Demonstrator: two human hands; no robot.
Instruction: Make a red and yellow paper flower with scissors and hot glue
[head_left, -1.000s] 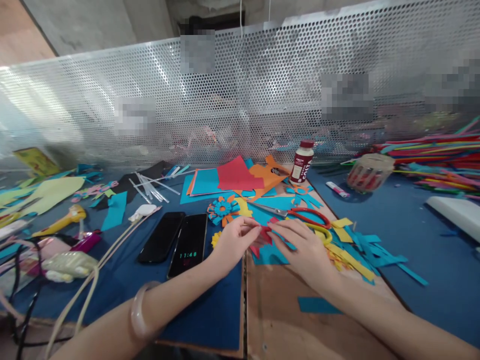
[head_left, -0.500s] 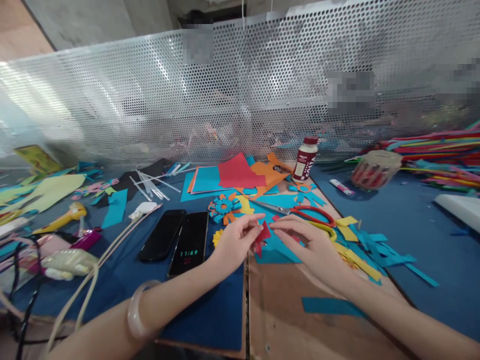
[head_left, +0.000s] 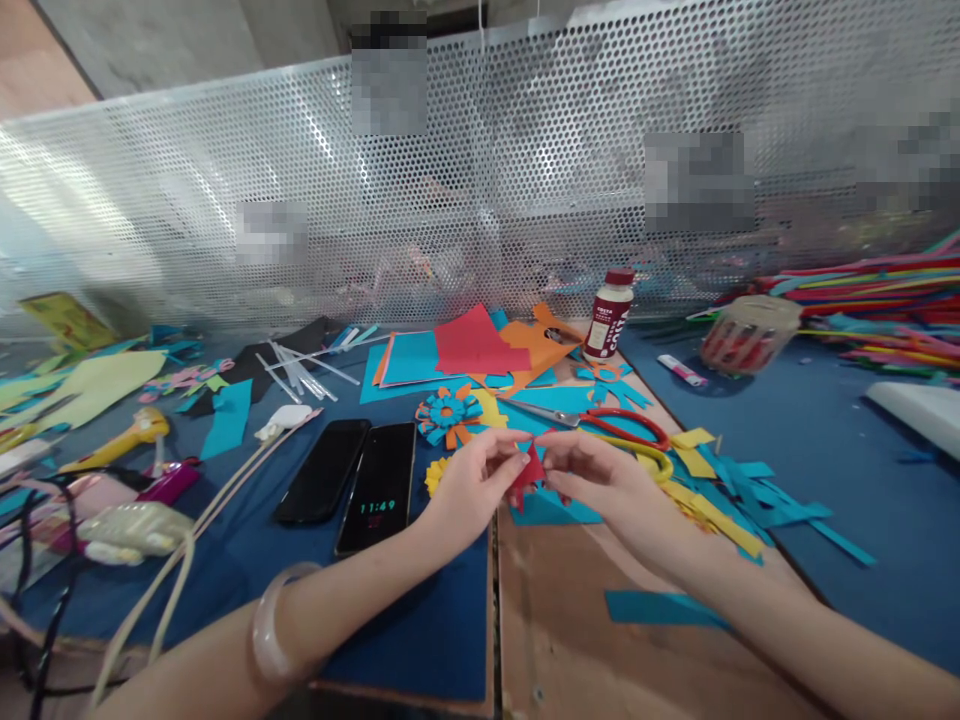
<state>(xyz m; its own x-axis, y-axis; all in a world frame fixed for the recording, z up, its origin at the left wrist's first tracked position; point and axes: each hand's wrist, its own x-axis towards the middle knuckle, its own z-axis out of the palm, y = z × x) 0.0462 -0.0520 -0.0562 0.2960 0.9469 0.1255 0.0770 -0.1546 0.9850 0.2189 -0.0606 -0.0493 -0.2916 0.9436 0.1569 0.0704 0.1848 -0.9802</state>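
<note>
A small piece of red paper point(head_left: 529, 470) is pinched between the thumb and fingers of my left hand point(head_left: 474, 487). My right hand point(head_left: 606, 480) has its thumb and fingers closed at the paper's right edge. Fingers cover much of the piece, so its full shape is hidden. Beneath them lies a blue paper sheet point(head_left: 559, 509). Scissors with red handles point(head_left: 634, 426) rest just beyond my right hand, with a yellow handle point(head_left: 660, 462) beside them. A blue and orange paper flower point(head_left: 448, 411) and a partly covered yellow paper flower point(head_left: 433, 475) are near my left hand.
Two phones point(head_left: 324, 470) lie left of my left forearm. Colored paper sheets point(head_left: 480, 340) and a capped bottle point(head_left: 610, 315) stand at the back. Paper strips point(head_left: 780, 505) are scattered right. Left are a yellow glue gun point(head_left: 124, 440) and cables point(head_left: 217, 505). A perforated metal screen point(head_left: 480, 170) rises behind.
My right hand has moved slightly left and its fingers have closed onto the red paper's edge. My left hand keeps its pinch in nearly the same place.
</note>
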